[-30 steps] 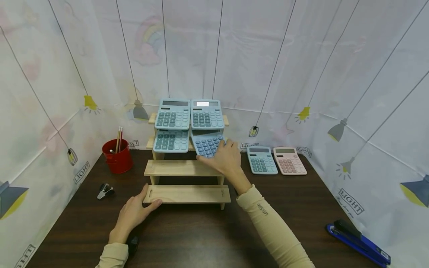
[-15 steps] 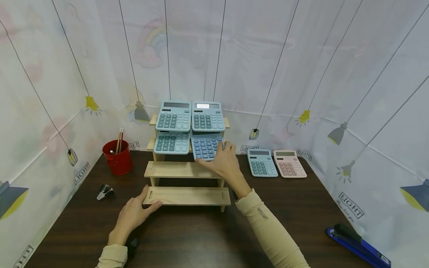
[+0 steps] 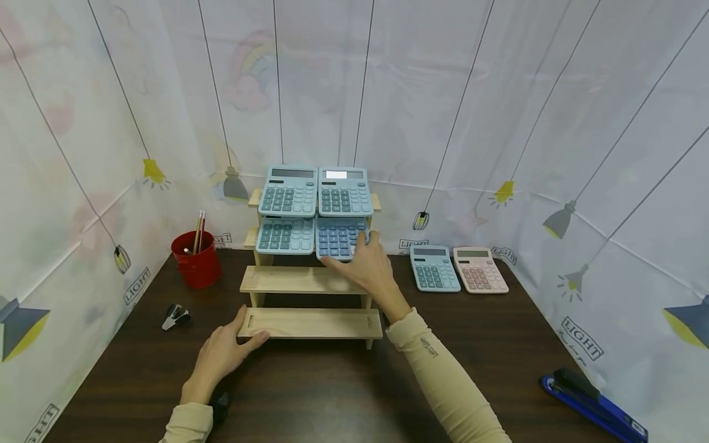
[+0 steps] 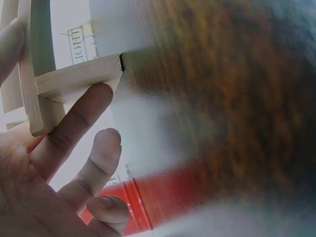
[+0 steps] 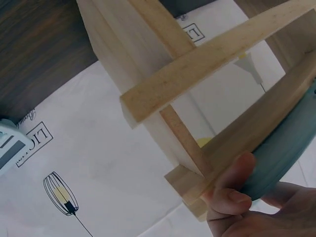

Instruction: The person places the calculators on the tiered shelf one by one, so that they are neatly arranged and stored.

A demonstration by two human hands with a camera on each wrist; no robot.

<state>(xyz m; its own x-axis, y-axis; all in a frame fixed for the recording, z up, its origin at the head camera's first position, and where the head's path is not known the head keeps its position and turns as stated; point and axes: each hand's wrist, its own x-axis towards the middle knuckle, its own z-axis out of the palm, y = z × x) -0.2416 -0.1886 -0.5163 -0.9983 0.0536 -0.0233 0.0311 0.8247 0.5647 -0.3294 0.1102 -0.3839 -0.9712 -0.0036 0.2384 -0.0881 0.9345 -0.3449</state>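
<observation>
On the second tier from the top of a stepped wooden stand (image 3: 310, 323) lies a blue calculator (image 3: 334, 237). My right hand (image 3: 367, 264) holds it by its near right part, thumb at the front edge and fingers at the right side. In the right wrist view the calculator's underside (image 5: 284, 155) shows between thumb and fingers, against the shelf. A light-blue calculator (image 3: 284, 237) sits to its left; two more, one at left (image 3: 288, 192) and one at right (image 3: 346, 194), fill the top tier. My left hand (image 3: 221, 354) grips the stand's lowest left end.
A light-blue calculator (image 3: 434, 269) and a pink calculator (image 3: 480, 271) lie right of the stand. A red bucket (image 3: 198, 264) with pencils and a staple remover (image 3: 175, 316) are at left. A blue stapler (image 3: 595, 406) lies at front right.
The blue calculator has turned from tilted to straight and slid back on its tier, lining up beside its neighbour. My right hand moved slightly with it; my left hand stayed at the stand.
</observation>
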